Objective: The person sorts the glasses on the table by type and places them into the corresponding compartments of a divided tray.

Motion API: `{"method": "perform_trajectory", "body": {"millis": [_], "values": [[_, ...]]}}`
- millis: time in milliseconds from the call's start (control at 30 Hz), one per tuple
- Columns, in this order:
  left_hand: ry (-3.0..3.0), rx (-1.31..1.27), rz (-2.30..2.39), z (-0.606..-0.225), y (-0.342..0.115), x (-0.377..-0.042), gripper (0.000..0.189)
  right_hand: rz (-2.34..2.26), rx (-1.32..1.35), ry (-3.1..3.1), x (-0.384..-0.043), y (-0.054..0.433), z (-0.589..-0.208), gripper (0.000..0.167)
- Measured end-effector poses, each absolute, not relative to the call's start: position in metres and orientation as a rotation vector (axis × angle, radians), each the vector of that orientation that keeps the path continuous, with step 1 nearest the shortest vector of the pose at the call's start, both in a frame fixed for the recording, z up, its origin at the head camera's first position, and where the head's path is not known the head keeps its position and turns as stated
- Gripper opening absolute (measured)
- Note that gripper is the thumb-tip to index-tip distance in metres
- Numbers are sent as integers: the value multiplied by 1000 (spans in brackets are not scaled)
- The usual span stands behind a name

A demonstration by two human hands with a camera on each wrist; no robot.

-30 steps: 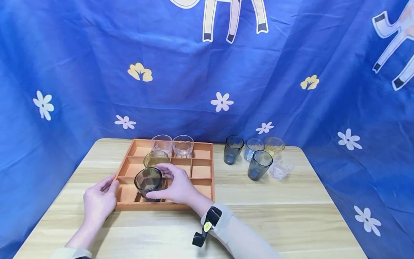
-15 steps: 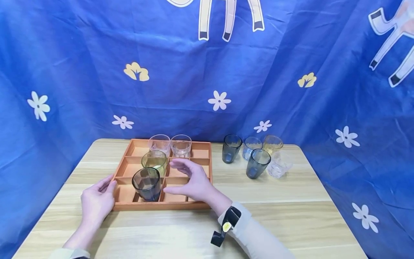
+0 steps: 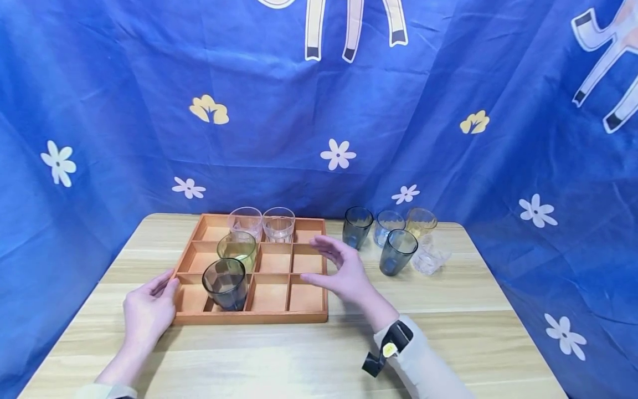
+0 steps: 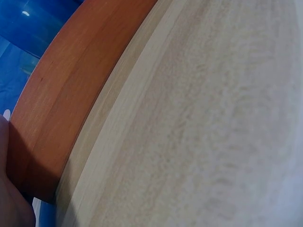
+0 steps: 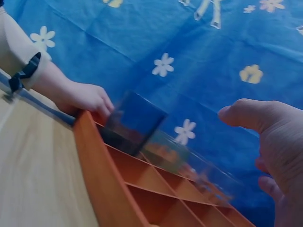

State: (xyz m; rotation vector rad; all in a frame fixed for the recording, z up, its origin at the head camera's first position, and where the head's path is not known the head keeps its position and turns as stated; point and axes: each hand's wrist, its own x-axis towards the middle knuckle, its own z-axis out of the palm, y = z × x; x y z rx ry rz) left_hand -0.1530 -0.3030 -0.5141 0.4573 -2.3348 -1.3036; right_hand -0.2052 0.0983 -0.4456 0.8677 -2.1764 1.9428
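Note:
My left hand holds the left wall of a wooden divided tray near its front corner. A smoky dark glass stands upright in the front row, second compartment from the left. Behind it, in the middle row, is a green glass. Two clear glasses, a pinkish one and a colourless one, stand side by side in the back row. Over the tray's right edge hovers my right hand, thumb and fingers spread apart, holding nothing. In the right wrist view the smoky glass appears blurred.
Right of the tray stand two dark tumblers, one behind and one in front. Close to them are a blue glass, an amber glass and a clear, tilted-looking glass. A blue curtain borders the wooden table.
My right hand has let go of the smoky glass, which stays in the tray, and has moved right to the tray's right edge. My left hand stays on the tray's left wall.

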Motion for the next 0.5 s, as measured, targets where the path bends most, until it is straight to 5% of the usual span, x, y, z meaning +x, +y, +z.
{"method": "perform_trajectory", "body": {"millis": [500], "values": [[-2329, 458, -1318, -512, -302, -153, 34, 1799, 626, -2154, -218, 168, -421, 77]]}}
